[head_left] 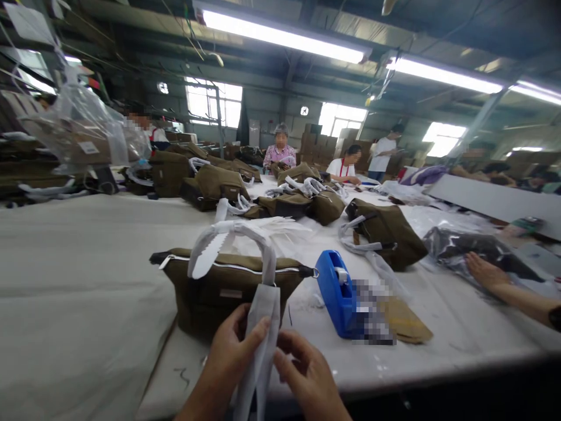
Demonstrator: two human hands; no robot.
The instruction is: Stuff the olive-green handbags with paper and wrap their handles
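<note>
An olive-green handbag (205,301) with a white zipper and dark ends stands upright on the table in front of me. One of its handles, wrapped in pale grey paper, arches over the top. Another pale wrapped strap (263,327) hangs down the near side toward me. My left hand (236,345) is closed on this strap, thumb on its front. At the strap's right edge is my right hand (304,368), its fingers curled; what its fingertips pinch is hidden. To the right of the bag lies a blue tape dispenser (337,295).
Several olive bags (219,186) with wrapped handles lie farther back. Another bag (388,234) sits right of centre. Brown paper pieces (405,320) lie near the dispenser. A co-worker's hand (486,273) rests on a plastic-wrapped dark item (473,248) at right. Other people sit beyond.
</note>
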